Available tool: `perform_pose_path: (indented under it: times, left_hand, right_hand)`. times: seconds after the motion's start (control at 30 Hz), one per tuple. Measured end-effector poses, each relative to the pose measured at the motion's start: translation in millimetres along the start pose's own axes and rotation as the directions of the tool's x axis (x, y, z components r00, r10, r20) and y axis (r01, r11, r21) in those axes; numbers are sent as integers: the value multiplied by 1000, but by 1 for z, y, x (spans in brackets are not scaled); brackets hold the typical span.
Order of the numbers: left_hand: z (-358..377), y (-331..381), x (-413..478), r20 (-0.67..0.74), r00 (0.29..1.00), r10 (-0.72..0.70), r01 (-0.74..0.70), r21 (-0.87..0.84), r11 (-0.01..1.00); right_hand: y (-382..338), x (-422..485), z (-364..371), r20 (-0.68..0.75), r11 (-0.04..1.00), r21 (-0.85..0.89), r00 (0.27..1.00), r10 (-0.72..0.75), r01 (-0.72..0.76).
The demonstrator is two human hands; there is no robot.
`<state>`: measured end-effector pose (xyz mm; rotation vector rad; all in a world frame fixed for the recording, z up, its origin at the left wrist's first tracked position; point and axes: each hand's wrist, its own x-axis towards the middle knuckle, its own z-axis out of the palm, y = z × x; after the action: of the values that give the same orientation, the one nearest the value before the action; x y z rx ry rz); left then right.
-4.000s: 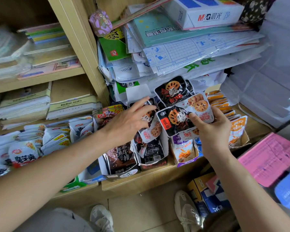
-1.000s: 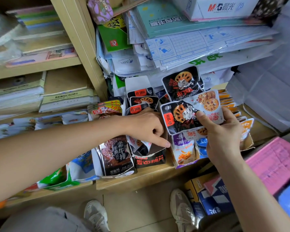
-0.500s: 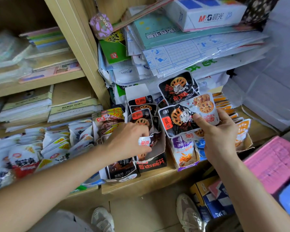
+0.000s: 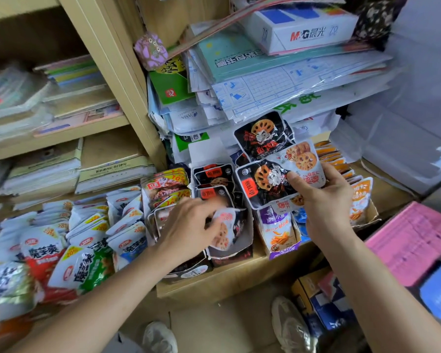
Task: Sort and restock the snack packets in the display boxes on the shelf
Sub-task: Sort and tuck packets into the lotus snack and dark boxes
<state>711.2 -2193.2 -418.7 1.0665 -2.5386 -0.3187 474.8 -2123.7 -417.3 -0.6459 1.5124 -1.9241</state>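
My left hand pinches white packet in box under it; my right hand, beside it, grips fan of packets.

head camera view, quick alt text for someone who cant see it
A person's right hand holds a fan of lotus-root snack packets over a wooden shelf, while the left hand pinches a white packet in a dark display box.
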Motion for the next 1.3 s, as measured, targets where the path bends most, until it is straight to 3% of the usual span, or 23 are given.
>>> perform_pose_path:
  times: [0.1, 0.17, 0.3, 0.43, 0.53, 0.63, 0.73, 0.83, 0.93, 1.0, 1.07, 1.13, 1.2, 1.3]
  left_hand:
    - [-1, -5, 3, -213, 977, -1, -20, -97, 995]
    - [2, -7, 8, -257, 964, 68, -90, -74, 993]
    - [27, -15, -1, -127, 967, 219, -217, 30, 976]
    - [32, -16, -4, -174, 983, 67, -79, -67, 995]
    - [22, -16, -2, -134, 989, 65, -57, 65, 996]
    - [16, -23, 0, -96, 994, -45, 52, 71, 996]
    - [19, -20, 6, -25, 999, -36, 41, 224, 974]
    - [21, -14, 10, -21, 999, -40, 45, 273, 961]
    - [17, -8, 10, -81, 996, -48, 63, 193, 979]
    - [12, -5, 6, -116, 993, 25, -13, 107, 994]
    - [7, -6, -2, -45, 995, 86, -91, -115, 989]
    - [2, -7, -12, 98, 991, 97, -61, -317, 947]
    - [-1, -9, -18, 178, 979, 102, -29, -375, 926]
    - [-3, -12, -17, 169, 981, 99, -28, -382, 924]
  right_hand:
    - [-1, 0, 1, 0, 1000, 3, 1000, 7, -7]
    - [-2, 0, 2, 2, 1000, 16, 1000, 11, -11]
    - [-3, -2, 1, 22, 999, 31, 1000, 7, -7]
    - [-2, -2, 1, 22, 999, 45, 1000, 8, -9]
    - [-3, -1, 3, 26, 1000, 30, 1000, -2, 2]
    - [-1, -1, 4, 30, 1000, 22, 1000, -1, 1]
    - [0, -1, 6, 26, 1000, 20, 1000, 1, -2]
    - [0, -1, 7, 19, 1000, 23, 1000, 8, -8]
    - [-1, -1, 6, 21, 999, 41, 1000, 14, -14]
    - [-1, 0, 6, 21, 999, 47, 1000, 13, -14]
    - [0, 0, 7, 19, 999, 38, 1000, 15, -15]
    - [0, 0, 7, 15, 999, 27, 1000, 17, -17]
    - [1, 1, 8, 12, 999, 24, 1000, 20, -21]
    - [0, 1, 9, 5, 999, 28, 1000, 30, -30]
